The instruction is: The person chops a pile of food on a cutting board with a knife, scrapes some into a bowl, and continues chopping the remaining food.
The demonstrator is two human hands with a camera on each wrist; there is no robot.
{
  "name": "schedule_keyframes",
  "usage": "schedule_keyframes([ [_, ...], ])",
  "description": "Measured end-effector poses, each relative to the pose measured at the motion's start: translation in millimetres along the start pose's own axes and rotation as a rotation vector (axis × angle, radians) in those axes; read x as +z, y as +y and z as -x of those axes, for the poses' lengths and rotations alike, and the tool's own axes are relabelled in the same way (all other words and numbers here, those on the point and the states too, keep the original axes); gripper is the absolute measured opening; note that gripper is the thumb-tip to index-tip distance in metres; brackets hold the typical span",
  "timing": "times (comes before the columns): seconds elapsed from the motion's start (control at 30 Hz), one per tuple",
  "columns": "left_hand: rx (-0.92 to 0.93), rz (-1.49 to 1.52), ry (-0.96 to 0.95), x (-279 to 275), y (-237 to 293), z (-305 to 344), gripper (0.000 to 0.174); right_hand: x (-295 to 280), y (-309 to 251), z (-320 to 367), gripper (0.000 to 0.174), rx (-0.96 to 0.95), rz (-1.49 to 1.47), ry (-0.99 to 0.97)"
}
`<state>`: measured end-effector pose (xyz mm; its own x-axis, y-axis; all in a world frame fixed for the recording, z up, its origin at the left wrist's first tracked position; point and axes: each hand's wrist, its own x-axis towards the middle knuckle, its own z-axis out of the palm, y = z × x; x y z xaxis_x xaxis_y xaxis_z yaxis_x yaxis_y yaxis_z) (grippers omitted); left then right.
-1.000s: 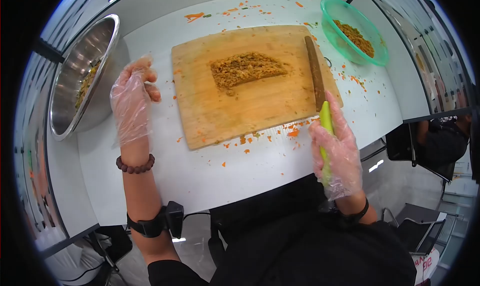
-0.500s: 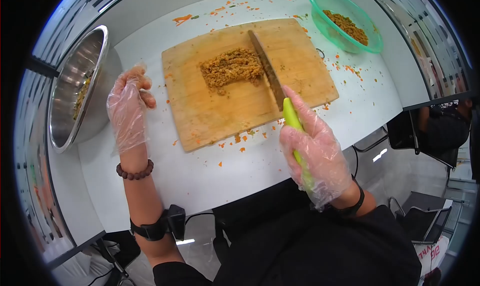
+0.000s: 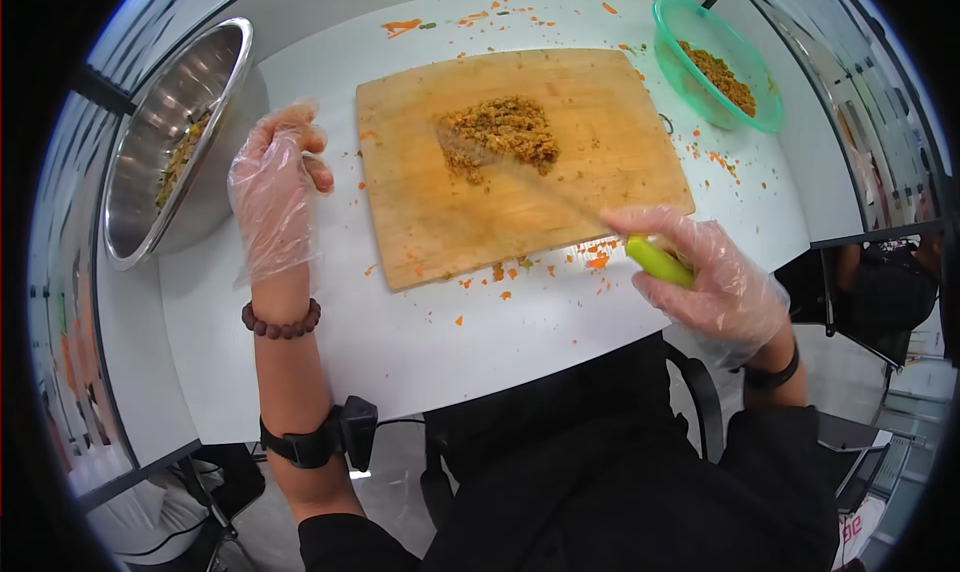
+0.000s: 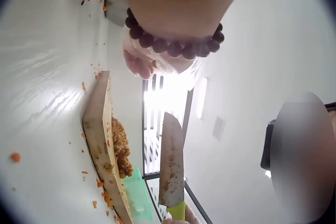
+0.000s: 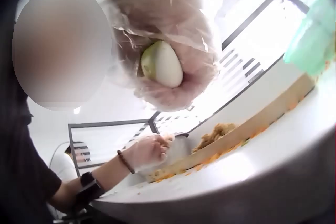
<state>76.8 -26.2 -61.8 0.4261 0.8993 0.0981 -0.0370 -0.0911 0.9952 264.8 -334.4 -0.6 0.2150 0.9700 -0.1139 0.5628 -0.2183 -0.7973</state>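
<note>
My right hand (image 3: 715, 272), in a clear plastic glove, grips the green handle (image 3: 660, 262) of a kitchen knife (image 4: 172, 161). In the head view its blade is blurred and slants up-left across the wooden cutting board (image 3: 430, 237), overlapping the near left side of a heap of brown minced food (image 3: 515, 132). Brown bits cling to the blade in the left wrist view. My left hand (image 3: 275, 187), also gloved, is held left of the board with loosely curled fingers and nothing in them. The right wrist view shows the handle's rounded end in my right palm.
A large steel bowl (image 3: 128, 197) with chopped food leans at the left, close to my left hand. At the far right stands a green bowl (image 3: 690, 82) with more mince. Orange and green scraps (image 3: 597, 262) lie scattered around the board on the white table (image 3: 500, 342).
The knife swept from the board's right edge leftward to the heap, its blade now slanting up-left. The heap's right end has been pushed in and is more compact. My left hand stays beside the board.
</note>
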Motion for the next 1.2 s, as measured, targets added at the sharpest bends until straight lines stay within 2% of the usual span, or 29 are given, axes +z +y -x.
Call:
schedule_keyframes([
  [0.1,0.012,-0.013,0.023,0,3,2,0.022,-23,1,-12,0.045,0.04,0.244,-0.269],
  [0.3,0.014,0.025,-0.016,0,1,4,0.02,-42,44,-48,0.033,-0.2,0.471,-0.122],
  [0.33,0.006,0.023,-0.016,-1,1,4,0.02,-47,45,-57,0.03,-0.196,0.412,-0.126],
  [0.43,-0.001,0.025,-0.023,1,3,4,0.02,-51,39,-82,0.033,0.033,0.595,-0.025],
  [0.53,-0.02,0.026,-0.029,2,3,6,0.02,-60,56,-98,0.035,-0.091,0.526,0.031],
  [0.63,-0.003,0.024,-0.035,1,3,4,0.021,-63,43,-97,0.033,-0.113,0.528,-0.143],
  [0.67,0.003,0.024,-0.036,0,2,5,0.021,-60,41,-97,0.032,-0.12,0.535,-0.12],
  [0.77,0.012,-0.014,-0.048,3,5,7,0.022,-48,57,-106,0.032,-0.155,0.54,0.114],
  [0.87,-0.008,-0.012,-0.062,3,2,6,0.022,-55,57,-107,0.033,-0.12,0.519,0.051],
  [0.97,-0.009,-0.039,-0.028,5,8,8,0.022,-53,56,-99,0.033,-0.227,0.592,0.038],
  [1.03,-0.011,-0.015,-0.035,3,4,7,0.022,-54,55,-99,0.032,-0.196,0.562,0.077],
  [1.13,-0.014,-0.033,-0.045,4,4,5,0.023,-55,56,-97,0.033,-0.165,0.472,0.146],
  [1.2,-0.013,-0.049,-0.039,3,5,7,0.023,-55,54,-92,0.033,-0.11,0.201,0.2],
])
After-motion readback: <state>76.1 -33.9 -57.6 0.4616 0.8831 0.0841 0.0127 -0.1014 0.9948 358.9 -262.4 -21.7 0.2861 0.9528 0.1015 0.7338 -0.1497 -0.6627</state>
